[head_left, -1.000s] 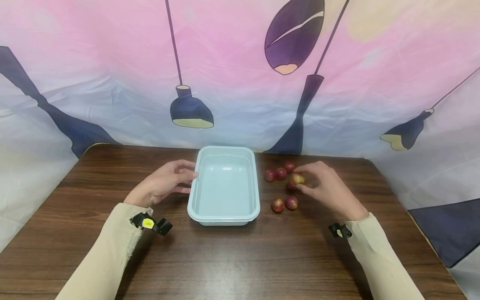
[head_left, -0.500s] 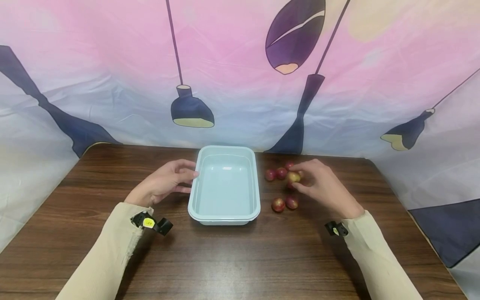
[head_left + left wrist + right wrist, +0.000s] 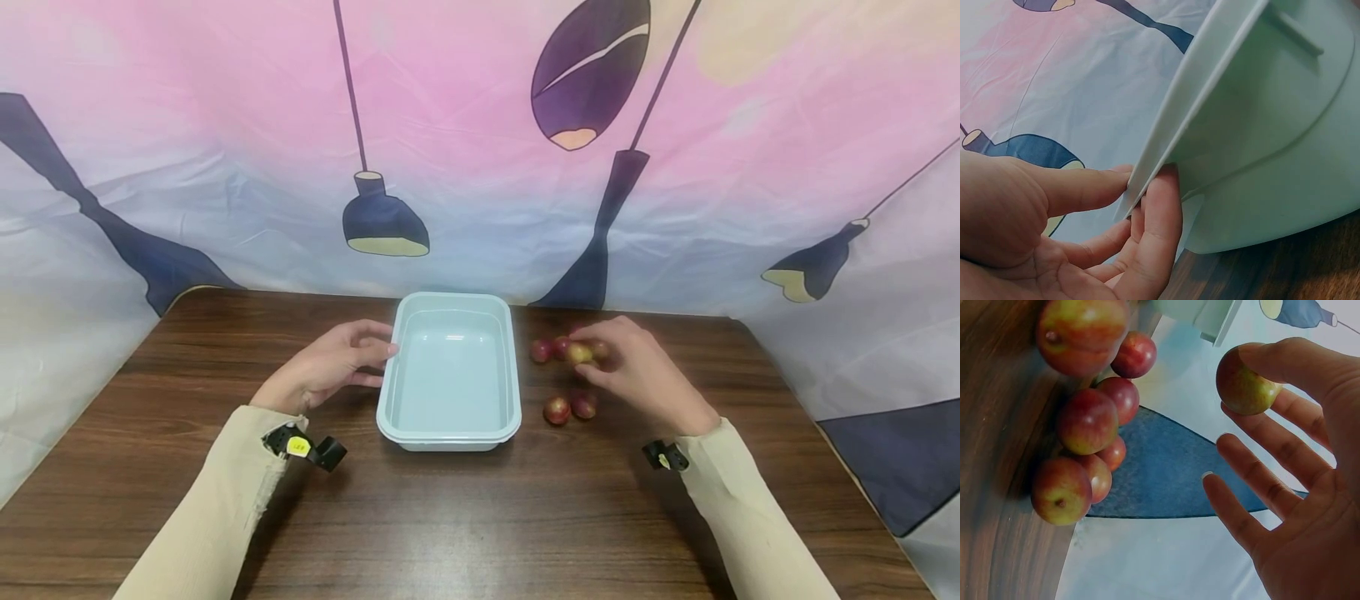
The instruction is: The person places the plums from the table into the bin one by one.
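A pale blue plastic basin [image 3: 453, 383] stands on the table, with nothing inside it. My left hand [image 3: 326, 367] pinches its left rim, thumb on top and fingers beneath, as the left wrist view shows at the rim [image 3: 1169, 128]. Between thumb and fingertips of my right hand [image 3: 637, 367] is a yellow-red plum [image 3: 1244, 384], lifted above the other fruit. That hand's remaining fingers spread loosely. Several red plums [image 3: 1088, 422] lie on the table under and beside the right hand, some partly hidden by it in the head view.
The plums sit right of the basin; two of them, including a red one [image 3: 557, 409], lie nearer me. Brown wood-grain table [image 3: 450, 533] surrounds everything. A printed cloth [image 3: 480, 208] hangs behind the table's far edge.
My right hand has moved slightly left and up with the plum, off the fruit group. My left hand and the basin have stayed in place.
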Tool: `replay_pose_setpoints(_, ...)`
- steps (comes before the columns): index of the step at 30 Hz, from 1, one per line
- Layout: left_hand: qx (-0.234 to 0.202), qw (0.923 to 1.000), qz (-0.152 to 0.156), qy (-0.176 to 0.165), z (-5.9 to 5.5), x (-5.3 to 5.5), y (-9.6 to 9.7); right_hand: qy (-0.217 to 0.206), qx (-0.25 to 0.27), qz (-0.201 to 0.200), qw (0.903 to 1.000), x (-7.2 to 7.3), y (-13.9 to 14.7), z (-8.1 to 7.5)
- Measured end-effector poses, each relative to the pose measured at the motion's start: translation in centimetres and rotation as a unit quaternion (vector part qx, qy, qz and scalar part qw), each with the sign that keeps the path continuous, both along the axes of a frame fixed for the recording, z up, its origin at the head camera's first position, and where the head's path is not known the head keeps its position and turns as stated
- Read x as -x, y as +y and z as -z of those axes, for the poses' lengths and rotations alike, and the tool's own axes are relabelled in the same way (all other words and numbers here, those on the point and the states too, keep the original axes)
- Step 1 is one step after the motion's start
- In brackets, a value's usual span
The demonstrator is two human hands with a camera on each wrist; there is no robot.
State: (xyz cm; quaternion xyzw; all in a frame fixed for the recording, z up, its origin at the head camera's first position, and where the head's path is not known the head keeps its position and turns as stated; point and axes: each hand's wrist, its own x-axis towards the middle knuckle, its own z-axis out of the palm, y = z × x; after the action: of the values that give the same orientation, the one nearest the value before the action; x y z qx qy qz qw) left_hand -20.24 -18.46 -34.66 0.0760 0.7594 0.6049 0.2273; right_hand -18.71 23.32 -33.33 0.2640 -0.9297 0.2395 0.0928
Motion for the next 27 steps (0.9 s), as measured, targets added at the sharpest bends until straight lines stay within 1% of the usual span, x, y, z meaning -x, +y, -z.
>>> replay_pose_setpoints(9,-0.001,1.0,0.001,0.001,0.0,0.0,0.0,-0.002,0.003,-0.01,0.9999,-0.1,-0.3,-0.1)
replay_pose_setpoints(27,0.0,1.0,0.0,0.0,0.0,-0.1,0.1,0.003,0.011,-0.011,0.9999,-0.5,-1.3,-0.6)
